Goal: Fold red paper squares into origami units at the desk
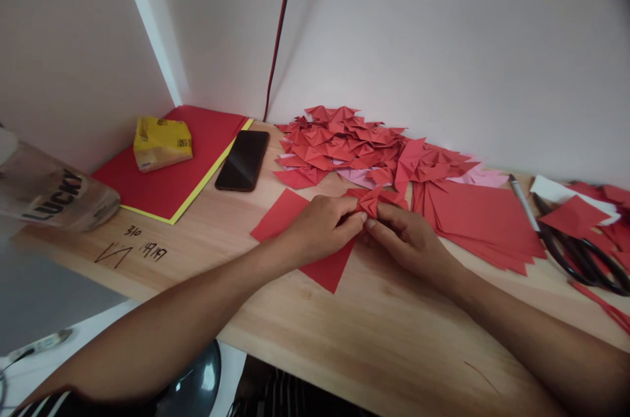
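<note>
Between my two hands is a small folded piece of red origami paper [370, 201]. My left hand [329, 222] pinches its left side, thumb and fingers closed. My right hand [406, 233] pinches the right side, its thumb close to the left thumb. Beneath my left hand and wrist lies a flat red paper sheet [331, 270], partly covered. Just behind the hands is a heap of folded red paper pieces [339, 144] with a few pink ones among them. A fanned stack of red paper squares [485, 217] lies right of my right hand.
Black-handled scissors [566, 259], a pen [524, 203] and red scraps lie at the right. Leftward are a phone [243, 161], large red sheets [207, 134], a yellow packet [163, 143] and a clear bottle [54, 187]. A wall stands behind the wooden table [295, 331].
</note>
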The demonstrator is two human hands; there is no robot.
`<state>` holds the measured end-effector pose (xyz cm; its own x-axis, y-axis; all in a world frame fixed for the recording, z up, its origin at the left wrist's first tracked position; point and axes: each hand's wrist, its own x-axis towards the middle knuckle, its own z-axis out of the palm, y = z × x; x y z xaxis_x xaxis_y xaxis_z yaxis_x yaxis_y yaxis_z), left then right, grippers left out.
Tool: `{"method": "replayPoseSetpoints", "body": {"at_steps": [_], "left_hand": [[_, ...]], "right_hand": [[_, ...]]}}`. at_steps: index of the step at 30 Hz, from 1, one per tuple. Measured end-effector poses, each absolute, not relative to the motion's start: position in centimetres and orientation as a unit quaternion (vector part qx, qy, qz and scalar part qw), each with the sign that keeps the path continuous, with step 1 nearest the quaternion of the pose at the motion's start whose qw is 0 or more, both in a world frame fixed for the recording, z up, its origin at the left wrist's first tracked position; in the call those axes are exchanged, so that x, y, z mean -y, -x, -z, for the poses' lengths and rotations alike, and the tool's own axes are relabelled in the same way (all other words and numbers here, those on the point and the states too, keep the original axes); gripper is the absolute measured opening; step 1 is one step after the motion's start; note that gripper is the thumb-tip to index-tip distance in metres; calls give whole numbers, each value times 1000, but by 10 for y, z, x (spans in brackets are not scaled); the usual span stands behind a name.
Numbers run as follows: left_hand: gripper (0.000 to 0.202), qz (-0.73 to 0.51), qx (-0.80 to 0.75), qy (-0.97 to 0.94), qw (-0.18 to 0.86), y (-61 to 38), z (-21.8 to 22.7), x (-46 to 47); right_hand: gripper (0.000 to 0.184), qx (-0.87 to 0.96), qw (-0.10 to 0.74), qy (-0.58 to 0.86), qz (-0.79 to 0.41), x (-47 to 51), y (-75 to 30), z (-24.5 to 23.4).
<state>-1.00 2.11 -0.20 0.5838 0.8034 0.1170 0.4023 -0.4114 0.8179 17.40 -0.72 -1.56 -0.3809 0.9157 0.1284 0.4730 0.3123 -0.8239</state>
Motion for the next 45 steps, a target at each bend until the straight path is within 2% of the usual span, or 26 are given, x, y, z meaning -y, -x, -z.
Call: {"method": "replayPoseSetpoints", "body": {"at_steps": [45], "left_hand": [[22,-227,-377,-828,348,13,0,-22]], "right_hand": [[23,772,302,454,-327,8,-175,15]]}}
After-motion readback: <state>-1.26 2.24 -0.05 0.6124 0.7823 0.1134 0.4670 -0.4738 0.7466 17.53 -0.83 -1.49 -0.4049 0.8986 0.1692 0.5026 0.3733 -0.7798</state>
